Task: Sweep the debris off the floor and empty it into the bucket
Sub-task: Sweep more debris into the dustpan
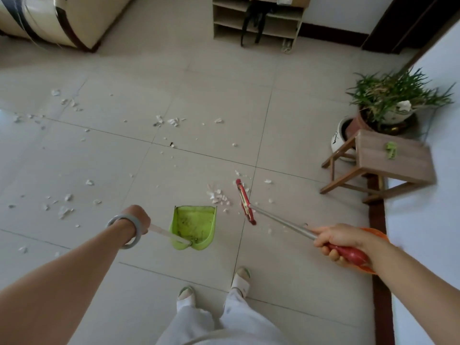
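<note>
White paper scraps lie scattered over the tiled floor, with a small pile [217,196] between the dustpan's mouth and the broom head. My left hand [138,217] grips the metal handle of a green dustpan [193,226] that rests on the floor in front of my feet. My right hand [334,241] holds the red grip of a broom; its red head [245,201] stands on the floor just right of the pile. An orange rim [378,235] shows behind my right wrist; I cannot tell if it is the bucket.
A wooden stool [388,155] and potted plants [393,100] stand at the right by the white wall. A shelf unit [256,21] is at the back, a sofa [62,23] at the far left. More scraps [64,210] lie left of my arm. My feet [240,277] are below the dustpan.
</note>
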